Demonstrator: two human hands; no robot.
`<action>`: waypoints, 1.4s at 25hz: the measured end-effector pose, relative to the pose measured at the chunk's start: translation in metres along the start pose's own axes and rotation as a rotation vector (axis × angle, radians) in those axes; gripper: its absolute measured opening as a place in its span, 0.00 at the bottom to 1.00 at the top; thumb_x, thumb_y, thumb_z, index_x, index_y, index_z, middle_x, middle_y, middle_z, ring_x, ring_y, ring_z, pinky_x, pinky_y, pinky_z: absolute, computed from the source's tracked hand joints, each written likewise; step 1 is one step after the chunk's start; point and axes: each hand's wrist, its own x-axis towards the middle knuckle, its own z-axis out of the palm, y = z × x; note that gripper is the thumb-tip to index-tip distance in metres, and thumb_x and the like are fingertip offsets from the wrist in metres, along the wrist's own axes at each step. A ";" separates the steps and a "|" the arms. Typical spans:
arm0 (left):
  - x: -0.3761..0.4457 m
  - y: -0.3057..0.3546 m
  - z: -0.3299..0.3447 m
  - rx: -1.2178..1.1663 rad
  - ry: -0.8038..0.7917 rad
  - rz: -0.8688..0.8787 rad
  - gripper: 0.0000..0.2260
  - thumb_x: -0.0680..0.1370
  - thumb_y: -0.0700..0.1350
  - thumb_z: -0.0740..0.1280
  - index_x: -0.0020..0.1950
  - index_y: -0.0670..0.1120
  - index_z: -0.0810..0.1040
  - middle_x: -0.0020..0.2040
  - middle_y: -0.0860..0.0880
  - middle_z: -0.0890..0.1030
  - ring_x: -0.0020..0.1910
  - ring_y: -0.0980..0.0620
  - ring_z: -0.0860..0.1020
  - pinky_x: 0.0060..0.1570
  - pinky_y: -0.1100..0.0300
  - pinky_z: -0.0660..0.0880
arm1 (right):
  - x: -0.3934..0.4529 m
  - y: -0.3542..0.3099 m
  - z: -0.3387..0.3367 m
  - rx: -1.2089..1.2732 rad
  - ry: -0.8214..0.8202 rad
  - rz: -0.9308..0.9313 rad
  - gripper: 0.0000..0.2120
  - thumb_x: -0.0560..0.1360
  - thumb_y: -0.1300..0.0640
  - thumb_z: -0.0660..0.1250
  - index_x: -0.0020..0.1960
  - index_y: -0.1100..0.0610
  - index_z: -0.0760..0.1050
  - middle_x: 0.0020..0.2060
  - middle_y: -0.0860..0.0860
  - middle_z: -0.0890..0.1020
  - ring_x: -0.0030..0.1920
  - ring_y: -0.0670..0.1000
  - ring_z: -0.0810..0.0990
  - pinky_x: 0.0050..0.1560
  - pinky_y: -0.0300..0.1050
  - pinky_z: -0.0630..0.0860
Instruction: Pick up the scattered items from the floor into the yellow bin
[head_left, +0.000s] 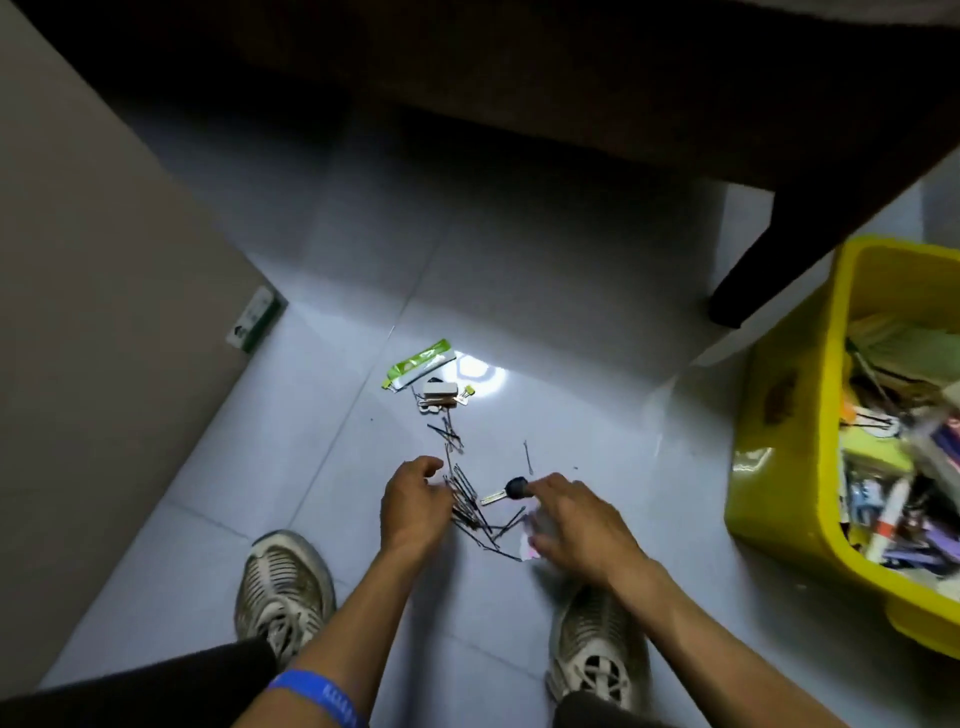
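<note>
Fingers (537, 486) of the right hand (582, 525) pinch a black-headed key (506, 493) just off the floor (571, 312); left hand (415, 506) is curled loosely on a bobby pin pile (470, 506). Yellow bin (779, 467) sits to the right, already stuffed.

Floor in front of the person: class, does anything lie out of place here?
Yes. Black hairpins lie strewn across the tiles, with a green packet and small clips beyond them, all outside the yellow bin. The right hand pinches a black-headed key; the left hand gathers pins.
</note>
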 end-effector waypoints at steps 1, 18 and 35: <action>0.010 -0.011 0.001 0.040 0.022 0.001 0.16 0.75 0.39 0.65 0.61 0.47 0.79 0.61 0.47 0.79 0.57 0.48 0.77 0.55 0.61 0.70 | 0.004 0.005 0.022 -0.114 -0.073 -0.043 0.22 0.74 0.50 0.63 0.68 0.45 0.68 0.66 0.47 0.71 0.57 0.54 0.74 0.51 0.48 0.74; 0.184 0.022 -0.021 0.149 0.145 0.203 0.09 0.76 0.48 0.65 0.41 0.43 0.73 0.39 0.47 0.76 0.38 0.48 0.73 0.34 0.57 0.67 | 0.103 0.004 0.065 0.128 -0.079 0.050 0.11 0.72 0.45 0.70 0.42 0.48 0.69 0.41 0.44 0.72 0.40 0.48 0.73 0.37 0.42 0.68; 0.145 -0.029 -0.023 -0.576 0.155 -0.401 0.06 0.72 0.39 0.66 0.41 0.48 0.81 0.39 0.51 0.83 0.35 0.53 0.76 0.34 0.62 0.69 | 0.237 -0.091 0.055 -0.106 -0.008 -0.074 0.09 0.81 0.55 0.59 0.57 0.59 0.68 0.54 0.56 0.72 0.50 0.58 0.73 0.49 0.51 0.71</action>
